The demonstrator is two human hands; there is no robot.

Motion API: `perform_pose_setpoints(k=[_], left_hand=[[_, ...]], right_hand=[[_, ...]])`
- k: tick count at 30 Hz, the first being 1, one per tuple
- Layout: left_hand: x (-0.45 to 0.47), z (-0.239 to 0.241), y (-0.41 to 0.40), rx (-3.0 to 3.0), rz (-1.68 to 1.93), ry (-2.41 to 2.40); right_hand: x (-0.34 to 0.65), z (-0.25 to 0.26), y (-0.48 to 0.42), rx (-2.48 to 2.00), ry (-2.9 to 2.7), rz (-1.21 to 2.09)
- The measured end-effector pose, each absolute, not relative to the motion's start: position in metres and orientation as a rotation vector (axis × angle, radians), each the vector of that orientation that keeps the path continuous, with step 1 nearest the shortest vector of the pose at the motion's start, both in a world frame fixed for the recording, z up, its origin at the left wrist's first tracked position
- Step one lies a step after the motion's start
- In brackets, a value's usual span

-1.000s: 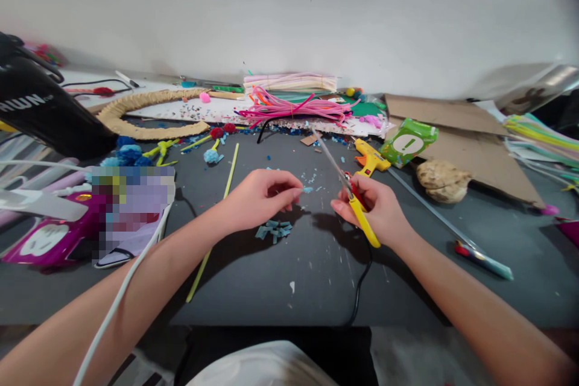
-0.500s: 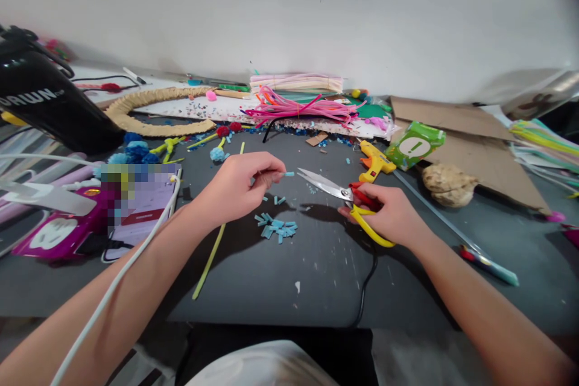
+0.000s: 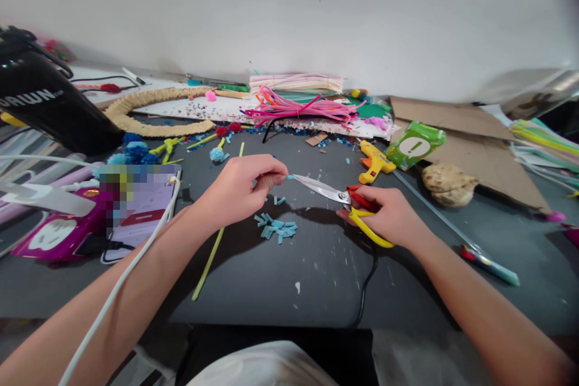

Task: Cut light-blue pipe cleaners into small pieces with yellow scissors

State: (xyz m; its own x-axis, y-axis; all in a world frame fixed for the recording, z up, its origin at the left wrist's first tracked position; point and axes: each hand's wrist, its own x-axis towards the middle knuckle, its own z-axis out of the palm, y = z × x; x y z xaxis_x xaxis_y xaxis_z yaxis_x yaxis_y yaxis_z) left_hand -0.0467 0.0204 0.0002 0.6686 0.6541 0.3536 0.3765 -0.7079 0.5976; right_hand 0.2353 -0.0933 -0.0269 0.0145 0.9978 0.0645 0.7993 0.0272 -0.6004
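My left hand [image 3: 248, 184] pinches a small light-blue strip [image 3: 291, 177] between thumb and fingers, with only its end showing. Scissors [image 3: 325, 189] with red and yellow handles are in my right hand [image 3: 384, 211], and their blade tips meet the strip's end at my left fingertips. The blades look almost closed. Below, on the dark table, lies a loose pile of light-blue cut pieces [image 3: 277, 229]. A thin yellow-green stem [image 3: 208, 265] runs along the table beneath my left wrist.
At the left are a black bottle [image 3: 49, 96], a phone [image 3: 145, 208] and a magenta power strip [image 3: 58, 232]; a white cable crosses my left forearm. Pink pipe cleaners [image 3: 303, 110] lie at the back. A yellow glue gun [image 3: 374, 161], green packet [image 3: 416, 145] and cardboard [image 3: 488, 157] sit right.
The scissors have moved slightly left and their blades have closed onto the end of the light-blue strip. My left hand has barely shifted.
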Motion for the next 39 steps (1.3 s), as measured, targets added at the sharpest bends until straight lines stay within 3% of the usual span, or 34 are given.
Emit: perform_pose_setpoints(k=[39], left_hand=[[-0.0492,-0.0006,0.0217,2.533,0.786,0.662]], right_hand=[[0.237,-0.0296,-0.0947,-1.868,-1.938,0.521]])
